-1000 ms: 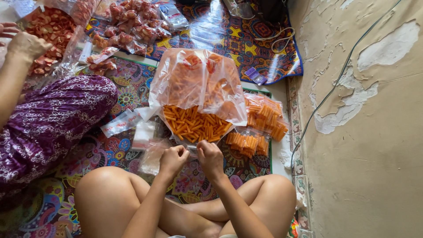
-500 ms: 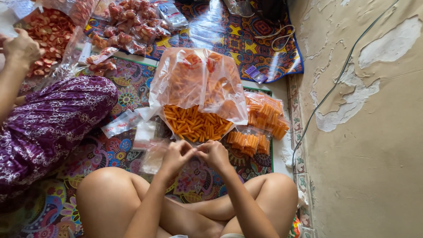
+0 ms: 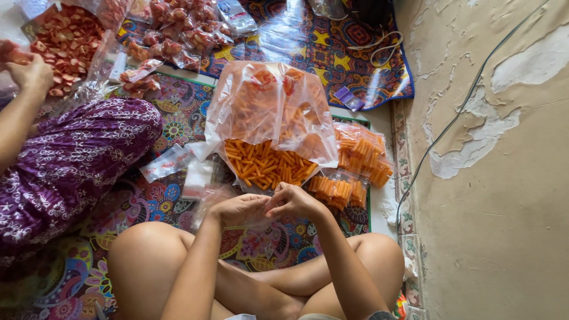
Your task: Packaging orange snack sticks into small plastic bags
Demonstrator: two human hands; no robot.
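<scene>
My left hand [image 3: 237,208] and my right hand [image 3: 293,201] meet above my crossed legs, fingers pinching a small clear plastic bag [image 3: 208,204] that droops to the left of my left hand. Just beyond my fingers lies a large clear bag [image 3: 269,112] spilling orange stick snacks [image 3: 267,167] onto the patterned mat. Small filled packets of orange sticks [image 3: 339,191] lie right of my right hand.
Another person in a purple patterned garment [image 3: 71,160] sits at left, a hand [image 3: 28,74] at a bag of red snacks [image 3: 68,41]. Empty small bags [image 3: 169,163] lie on the colourful mat [image 3: 172,118]. A peeling wall [image 3: 492,178] with a cable stands at right.
My hands have drawn together and turned, now pinching the small bag between them. The other person's hand has shifted down a little by the red snacks.
</scene>
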